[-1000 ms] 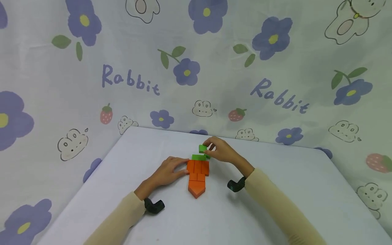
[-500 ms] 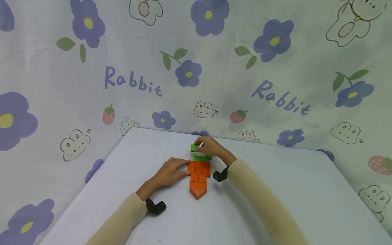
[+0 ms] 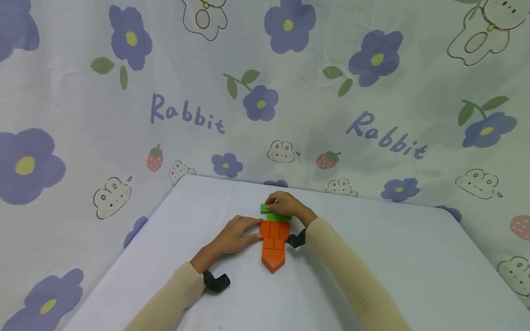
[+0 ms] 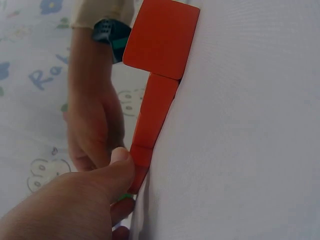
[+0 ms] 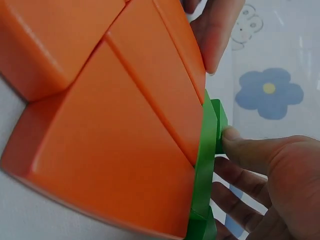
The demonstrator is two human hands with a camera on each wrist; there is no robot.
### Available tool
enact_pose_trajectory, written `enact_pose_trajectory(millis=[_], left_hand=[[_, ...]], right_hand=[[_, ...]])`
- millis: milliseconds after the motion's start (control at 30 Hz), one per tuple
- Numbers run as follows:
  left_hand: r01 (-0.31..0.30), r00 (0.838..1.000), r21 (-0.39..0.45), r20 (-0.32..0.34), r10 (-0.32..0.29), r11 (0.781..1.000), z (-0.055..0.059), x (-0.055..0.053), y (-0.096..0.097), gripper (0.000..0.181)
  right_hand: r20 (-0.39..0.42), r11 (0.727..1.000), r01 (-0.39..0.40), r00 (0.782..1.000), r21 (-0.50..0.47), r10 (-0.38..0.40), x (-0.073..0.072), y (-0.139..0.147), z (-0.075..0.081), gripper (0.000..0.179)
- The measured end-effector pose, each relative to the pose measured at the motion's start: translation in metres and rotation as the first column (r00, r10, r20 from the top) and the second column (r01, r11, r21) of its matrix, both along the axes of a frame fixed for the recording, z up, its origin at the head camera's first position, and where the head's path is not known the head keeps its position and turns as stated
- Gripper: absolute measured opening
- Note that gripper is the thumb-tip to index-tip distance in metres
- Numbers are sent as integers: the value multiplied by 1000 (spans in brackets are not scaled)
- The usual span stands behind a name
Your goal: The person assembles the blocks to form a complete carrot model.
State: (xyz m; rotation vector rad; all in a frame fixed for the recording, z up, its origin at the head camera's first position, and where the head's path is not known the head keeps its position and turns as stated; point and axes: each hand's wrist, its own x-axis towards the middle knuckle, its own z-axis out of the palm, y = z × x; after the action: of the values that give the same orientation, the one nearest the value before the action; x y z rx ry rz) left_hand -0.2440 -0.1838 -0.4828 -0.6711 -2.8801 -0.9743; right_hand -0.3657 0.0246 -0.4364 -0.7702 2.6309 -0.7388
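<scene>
Several orange blocks (image 3: 274, 231) lie joined on the table, narrowing to a pointed block (image 3: 273, 259) at the near end. Along their far edge runs a green block (image 5: 201, 172), with another green block (image 5: 201, 227) at its right end. My right hand (image 3: 286, 205) pinches a small green block (image 3: 264, 208) just beyond that strip, at its left part; the thumb (image 5: 245, 150) presses on it in the right wrist view. My left hand (image 3: 233, 236) rests its thumb and a finger against the left side of the orange blocks. The right hand partly hides the green blocks.
The pieces lie on a white table (image 3: 232, 303). A patterned cloth (image 3: 198, 151) with flowers and rabbits hangs behind its far edge. Dark wrist cameras are on my left wrist (image 3: 217, 282) and right wrist (image 3: 296, 239).
My right hand has carried the small green block left, then nearer, close to the green strip. The left hand stays against the orange blocks. The head view has shifted slightly.
</scene>
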Motion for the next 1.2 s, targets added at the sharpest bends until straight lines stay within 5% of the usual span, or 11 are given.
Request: enact_pose_trajectory(millis=[700,833,1067,1200], left_hand=[[27,999,-11,17,-27,1000,-1,-5,11,56],[24,1000,-26,16,-23,999,-4,-5,10,56],[-30,999,-24,43,30,999,0,-8,-2,56],[-55,994,34,98,51,998,3,-9,-11,55]], right_hand=[[0,999,32,999,-3,-32,1,18,-4,28],[-62,988,98,992,-121,-106,12,30,-5,30],[-55,914,212,968,-345,-246,43,62,2,31],[-120,932,164,970,-323,-212,63,89,2,29]])
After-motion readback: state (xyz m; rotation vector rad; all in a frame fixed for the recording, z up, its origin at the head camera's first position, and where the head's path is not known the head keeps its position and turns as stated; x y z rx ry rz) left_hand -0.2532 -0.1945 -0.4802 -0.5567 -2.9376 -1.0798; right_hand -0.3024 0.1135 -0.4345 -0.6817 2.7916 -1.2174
